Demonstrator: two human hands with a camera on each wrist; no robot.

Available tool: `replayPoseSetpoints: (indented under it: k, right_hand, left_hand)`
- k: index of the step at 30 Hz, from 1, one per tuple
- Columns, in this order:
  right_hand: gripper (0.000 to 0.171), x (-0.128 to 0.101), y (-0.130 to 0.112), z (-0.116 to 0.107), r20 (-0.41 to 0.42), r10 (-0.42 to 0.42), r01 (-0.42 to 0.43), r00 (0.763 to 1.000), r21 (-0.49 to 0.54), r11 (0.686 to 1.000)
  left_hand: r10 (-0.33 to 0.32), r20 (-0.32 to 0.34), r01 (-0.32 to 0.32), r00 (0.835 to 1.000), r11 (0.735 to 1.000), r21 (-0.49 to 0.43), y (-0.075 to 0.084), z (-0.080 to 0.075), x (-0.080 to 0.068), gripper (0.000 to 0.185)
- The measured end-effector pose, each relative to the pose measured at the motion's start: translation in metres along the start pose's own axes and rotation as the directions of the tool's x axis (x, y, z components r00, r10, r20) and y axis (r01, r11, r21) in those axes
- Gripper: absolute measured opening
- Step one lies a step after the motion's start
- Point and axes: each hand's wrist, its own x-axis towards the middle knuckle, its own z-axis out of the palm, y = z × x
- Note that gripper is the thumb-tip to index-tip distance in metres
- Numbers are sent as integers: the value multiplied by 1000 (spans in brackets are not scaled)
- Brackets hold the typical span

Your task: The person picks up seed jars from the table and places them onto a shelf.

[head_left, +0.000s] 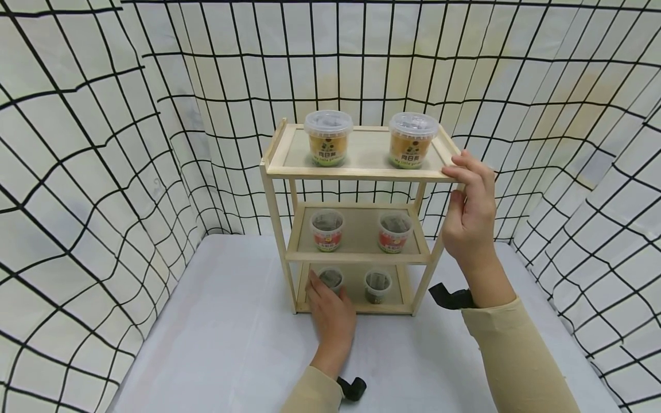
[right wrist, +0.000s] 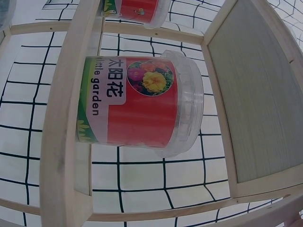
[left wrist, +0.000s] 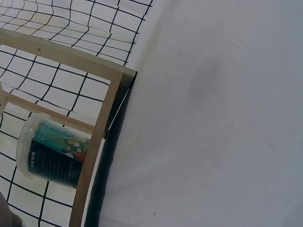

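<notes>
A three-tier wooden shelf rack (head_left: 361, 172) stands upright on the white surface. At its bottom level, my left hand (head_left: 333, 318) holds the left clear plastic cup (head_left: 331, 276), fingers on its left side and thumb on its right. The hand hides much of that cup. My right hand (head_left: 471, 212) grips the rack's top right front corner, fingers over the edge and thumb below. Beside the held cup stands another bottom cup (head_left: 378, 285); its green label (left wrist: 59, 153) shows in the left wrist view. In the right wrist view, a red-labelled lidded cup (right wrist: 137, 101) fills the middle.
Two yellow-labelled lidded cups (head_left: 329, 137) stand on the top shelf. Red-labelled cups (head_left: 327, 230) sit on the middle shelf. Black netting (head_left: 232, 115) over white cloth walls surrounds the back and sides. Black straps (head_left: 451, 297) hang at both wrists.
</notes>
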Motion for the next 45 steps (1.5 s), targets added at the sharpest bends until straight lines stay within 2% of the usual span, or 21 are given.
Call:
replayPoseSetpoints:
  k: [9,16,22,32,40,45]
  right_hand:
    - [41,2,-9,0,-6,2,-2,1000,6,1000]
    - [41,4,-13,0,-12,1,-1,1000,11,1000]
    - [41,4,-11,0,-13,1,-1,1000,11,1000]
    - [41,3,-7,0,-12,4,-4,1000,12,1000]
    - [42,5,-18,-1,-1,-2,2,1000,-7,1000]
    - [42,3,-13,0,2,2,-2,1000,-12,1000]
  left_hand:
    - [-6,-38,8,999,999,49,-1,1,-1,89]
    - [-47,36,47,998,999,5,-4,-2,-4,91]
    - [-26,75,30,997,998,-47,-7,-2,-4,90]
    - [-11,40,14,999,998,-56,-6,-2,0,87]
    - [10,37,-9,999,999,-38,-6,-3,-1,85]
    - [15,41,-14,999,999,-32,-7,-3,-1,84]
